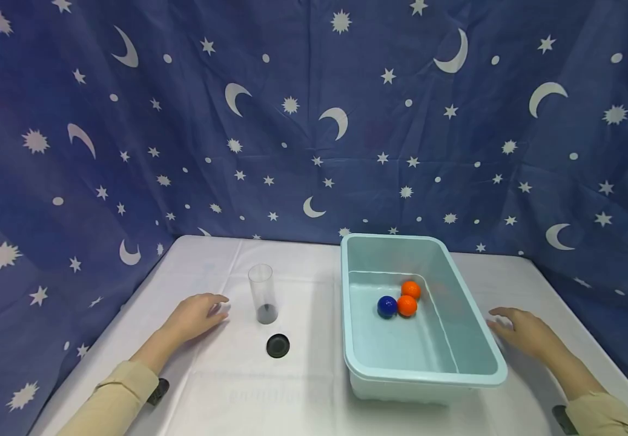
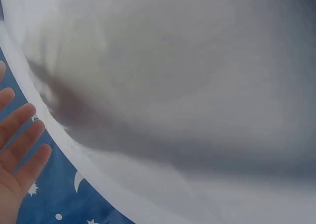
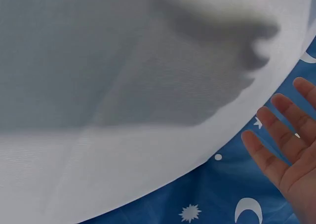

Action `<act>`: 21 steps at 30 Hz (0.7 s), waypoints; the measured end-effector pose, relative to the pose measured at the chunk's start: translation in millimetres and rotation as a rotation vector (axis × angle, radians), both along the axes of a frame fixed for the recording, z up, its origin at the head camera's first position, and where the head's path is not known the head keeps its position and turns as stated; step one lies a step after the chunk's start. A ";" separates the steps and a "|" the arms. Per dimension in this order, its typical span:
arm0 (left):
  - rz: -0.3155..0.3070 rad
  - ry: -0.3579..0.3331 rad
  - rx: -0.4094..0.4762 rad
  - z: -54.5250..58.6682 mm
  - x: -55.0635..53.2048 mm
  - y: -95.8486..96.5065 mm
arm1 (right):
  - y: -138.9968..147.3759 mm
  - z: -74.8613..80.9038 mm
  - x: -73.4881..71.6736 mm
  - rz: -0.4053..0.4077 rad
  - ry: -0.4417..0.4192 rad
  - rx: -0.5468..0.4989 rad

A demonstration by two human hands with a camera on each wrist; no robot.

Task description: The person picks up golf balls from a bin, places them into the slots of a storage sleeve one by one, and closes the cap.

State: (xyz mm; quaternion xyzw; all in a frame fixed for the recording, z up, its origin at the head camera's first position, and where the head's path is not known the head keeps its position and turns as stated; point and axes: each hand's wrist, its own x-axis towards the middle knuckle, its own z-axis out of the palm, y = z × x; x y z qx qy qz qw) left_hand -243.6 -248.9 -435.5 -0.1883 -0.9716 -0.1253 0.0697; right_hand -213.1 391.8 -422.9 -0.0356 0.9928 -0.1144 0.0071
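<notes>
My left hand [image 1: 196, 316] is at the left of the white table, holding nothing, its fingers spread loosely in the left wrist view. Just to its right stands a clear, upright cylinder [image 1: 263, 293] with a dark bottom. A round black lid-like disc [image 1: 278, 346] lies in front of the cylinder. Beside the right wall of a pale blue plastic bin [image 1: 417, 354] is my right hand [image 1: 526, 332], also holding nothing, with fingers apart in the right wrist view. Inside the bin, a dark blue ball [image 1: 387, 306] and two orange balls [image 1: 407, 306] sit close together.
White cloth [image 1: 270, 406] covers the table. A dark blue curtain [image 1: 292, 151] with moons and stars hangs behind it and along both sides. The bin's raised walls stand between the balls and my right hand.
</notes>
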 end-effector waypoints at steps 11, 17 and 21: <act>-0.053 -0.015 0.098 4.2 -4.3 5.3 | -11.2 16.0 -1.5 0.054 0.035 -0.018; -0.080 -0.109 0.289 8.0 -6.6 11.0 | -17.1 26.9 1.5 0.076 0.101 -0.055; -0.072 -0.160 0.416 11.6 -7.0 14.4 | -22.7 34.2 2.7 0.087 0.117 -0.097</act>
